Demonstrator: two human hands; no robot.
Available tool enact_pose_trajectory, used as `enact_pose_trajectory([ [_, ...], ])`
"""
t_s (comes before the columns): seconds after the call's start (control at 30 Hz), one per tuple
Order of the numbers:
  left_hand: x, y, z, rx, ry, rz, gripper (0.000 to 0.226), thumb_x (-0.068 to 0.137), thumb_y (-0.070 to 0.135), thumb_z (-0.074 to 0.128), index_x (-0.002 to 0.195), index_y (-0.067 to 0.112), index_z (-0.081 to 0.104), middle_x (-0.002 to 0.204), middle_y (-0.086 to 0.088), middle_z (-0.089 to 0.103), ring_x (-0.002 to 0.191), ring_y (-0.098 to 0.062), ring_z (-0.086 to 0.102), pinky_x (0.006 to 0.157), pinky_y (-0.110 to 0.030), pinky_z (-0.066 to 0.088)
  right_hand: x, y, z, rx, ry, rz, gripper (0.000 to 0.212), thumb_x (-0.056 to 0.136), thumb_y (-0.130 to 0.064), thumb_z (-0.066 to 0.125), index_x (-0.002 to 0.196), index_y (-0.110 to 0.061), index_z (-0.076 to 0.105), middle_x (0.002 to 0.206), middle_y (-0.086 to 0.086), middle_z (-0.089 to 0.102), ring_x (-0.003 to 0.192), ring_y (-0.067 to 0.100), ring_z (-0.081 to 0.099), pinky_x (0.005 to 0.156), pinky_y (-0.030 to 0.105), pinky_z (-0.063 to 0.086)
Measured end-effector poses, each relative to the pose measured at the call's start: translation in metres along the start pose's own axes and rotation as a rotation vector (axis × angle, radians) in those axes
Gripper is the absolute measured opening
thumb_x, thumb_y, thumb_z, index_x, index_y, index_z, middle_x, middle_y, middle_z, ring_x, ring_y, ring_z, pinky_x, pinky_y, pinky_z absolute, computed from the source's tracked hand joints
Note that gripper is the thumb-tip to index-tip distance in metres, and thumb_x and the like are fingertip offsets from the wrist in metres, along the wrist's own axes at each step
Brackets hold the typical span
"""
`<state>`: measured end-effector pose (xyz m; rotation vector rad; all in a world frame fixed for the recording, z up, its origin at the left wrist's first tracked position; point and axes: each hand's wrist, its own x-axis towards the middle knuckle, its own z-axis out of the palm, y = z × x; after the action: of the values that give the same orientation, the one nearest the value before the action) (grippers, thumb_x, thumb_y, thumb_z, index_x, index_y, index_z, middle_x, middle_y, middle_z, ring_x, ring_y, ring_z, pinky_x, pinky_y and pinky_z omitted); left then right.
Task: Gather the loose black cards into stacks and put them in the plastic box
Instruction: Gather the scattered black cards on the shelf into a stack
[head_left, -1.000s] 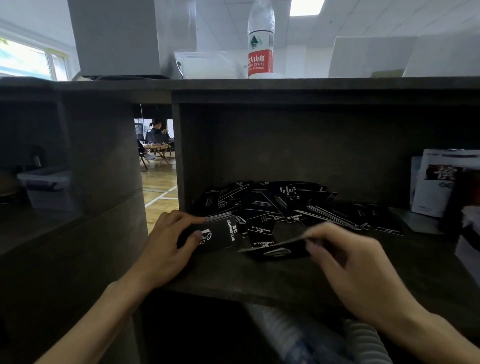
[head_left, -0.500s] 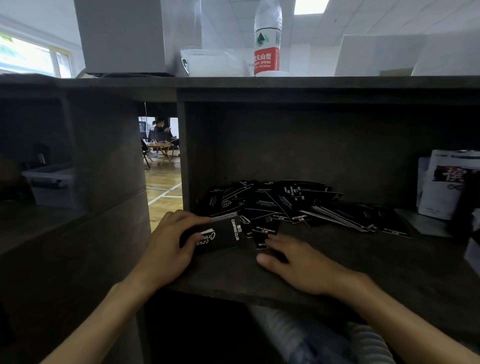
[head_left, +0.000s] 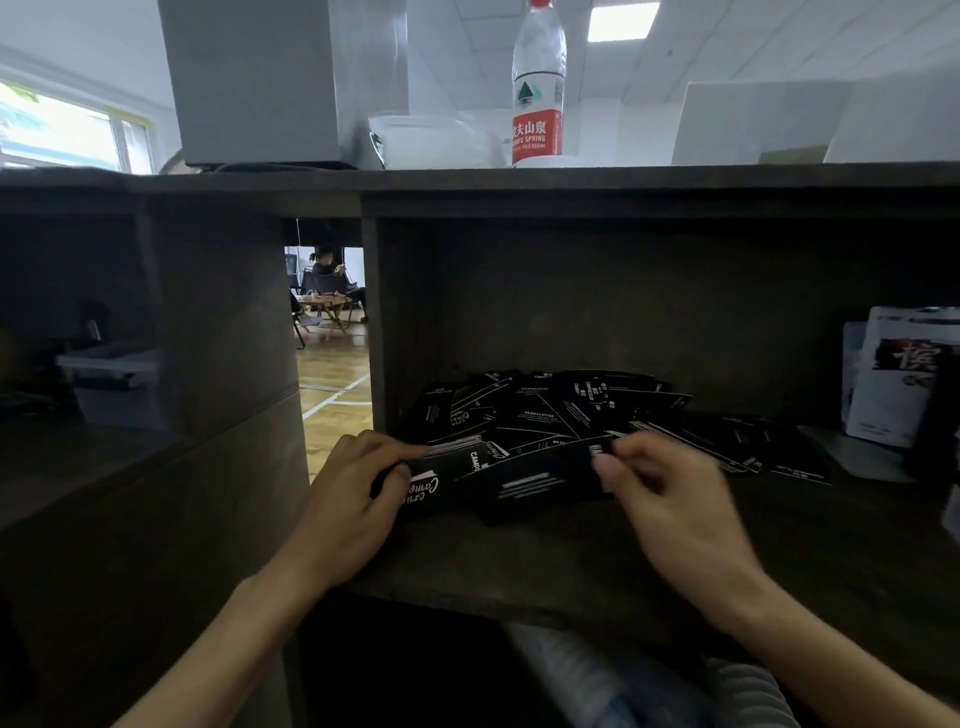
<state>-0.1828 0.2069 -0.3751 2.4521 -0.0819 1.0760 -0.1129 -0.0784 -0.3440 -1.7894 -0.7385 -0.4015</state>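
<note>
Gripping one card stack (head_left: 457, 475), left hand (head_left: 358, 493); right hand (head_left: 670, 499) pinching one black card (head_left: 540, 475); countless loose cards (head_left: 561, 410) behind.

Two hands are seen on the near edge of the shelf, the left hand (head_left: 358, 493) and the right hand (head_left: 675, 499). The black cards (head_left: 561, 410) are scattered in one loose pile at the far side, too many and too much overlapped to be counted, and one small stack (head_left: 452, 467) is held at the left. One water bottle (head_left: 538, 88) is counted on the top, one plastic box (head_left: 111, 384) in the left compartment, and one seated person (head_left: 327, 270) is seen far behind.
</note>
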Motion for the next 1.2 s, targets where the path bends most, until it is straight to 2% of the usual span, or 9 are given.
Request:
enact_pose_trajectory([
  [0.07,0.0,0.0,-0.001,0.006,0.0,0.006,0.041,0.092,0.051,0.038,0.112,0.034,0.07,0.102,0.019,0.059,0.103,-0.006,0.052,0.088,-0.008,0.031,0.018,0.008,0.026,0.001,-0.131,0.181,0.017,0.093,-0.024,0.068,0.076,-0.023,0.067,0.08,-0.011,0.072,0.082,0.001,0.067,0.074,0.023,0.051],
  [0.17,-0.001,-0.002,0.0,0.041,-0.006,0.0,0.041,0.084,0.061,0.049,0.112,0.038,0.067,0.104,0.019,0.059,0.103,-0.005,0.052,0.088,-0.013,0.035,0.031,0.015,0.055,-0.154,-0.236,0.212,0.023,0.092,-0.031,0.069,0.071,-0.021,0.067,0.077,-0.007,0.068,0.075,0.003,0.063,0.065,0.015,0.043],
  [0.3,0.0,-0.006,0.002,0.046,-0.007,0.003,0.034,0.083,0.049,0.059,0.114,0.036,0.067,0.104,0.015,0.059,0.102,-0.01,0.053,0.089,-0.018,0.037,0.042,0.014,0.064,-0.211,-0.296,0.215,0.026,0.092,-0.033,0.069,0.07,-0.02,0.065,0.072,-0.006,0.064,0.069,0.003,0.059,0.058,0.012,0.038],
  [0.5,-0.001,-0.006,0.003,0.053,0.003,0.022,0.03,0.085,0.03,0.065,0.115,0.032,0.068,0.103,0.014,0.059,0.1,-0.01,0.052,0.089,-0.011,0.033,0.047,0.013,0.051,-0.14,-0.341,0.275,0.016,0.088,-0.034,0.074,0.101,-0.025,0.07,0.087,-0.007,0.072,0.083,0.002,0.066,0.067,0.013,0.044],
  [0.67,0.0,-0.005,0.001,0.057,0.0,0.008,0.029,0.085,0.033,0.067,0.114,0.031,0.068,0.103,0.013,0.059,0.1,-0.01,0.052,0.088,-0.005,0.029,0.046,0.018,0.05,-0.119,-0.367,0.233,0.007,0.088,-0.028,0.073,0.082,-0.026,0.072,0.077,-0.009,0.069,0.072,0.0,0.063,0.066,0.015,0.044],
  [0.83,-0.002,-0.002,0.001,0.069,-0.009,0.002,0.042,0.079,0.057,0.058,0.113,0.034,0.067,0.102,0.015,0.057,0.1,-0.006,0.05,0.086,-0.005,0.031,0.047,0.017,0.03,0.217,-0.319,0.378,0.008,0.099,-0.019,0.059,0.095,-0.016,0.065,0.077,0.008,0.073,0.065,0.019,0.07,0.054,0.026,0.048],
  [0.97,-0.001,-0.001,0.0,0.02,-0.003,-0.006,0.046,0.091,0.06,0.038,0.113,0.034,0.068,0.103,0.017,0.058,0.103,-0.006,0.051,0.088,-0.007,0.029,0.046,0.017,0.022,0.524,-0.337,0.527,0.029,0.102,-0.028,0.051,0.105,0.0,0.06,0.093,0.017,0.075,0.089,0.033,0.074,0.071,0.036,0.057],
  [1.1,0.0,-0.001,0.0,0.022,-0.012,0.005,0.054,0.089,0.07,0.036,0.114,0.034,0.068,0.104,0.017,0.058,0.105,-0.008,0.051,0.09,-0.009,0.03,0.042,0.02,0.032,0.217,-0.34,0.324,0.013,0.09,-0.012,0.07,0.099,-0.008,0.062,0.083,0.006,0.074,0.077,0.02,0.07,0.064,0.026,0.054],
  [1.2,-0.002,0.003,-0.001,0.054,-0.019,-0.004,0.057,0.073,0.074,0.055,0.113,0.036,0.067,0.106,0.018,0.056,0.106,-0.002,0.047,0.089,-0.011,0.032,0.035,0.017,0.05,-0.042,-0.365,0.15,0.029,0.089,-0.018,0.073,0.112,-0.025,0.058,0.08,-0.006,0.075,0.078,0.002,0.069,0.074,0.018,0.051],
])
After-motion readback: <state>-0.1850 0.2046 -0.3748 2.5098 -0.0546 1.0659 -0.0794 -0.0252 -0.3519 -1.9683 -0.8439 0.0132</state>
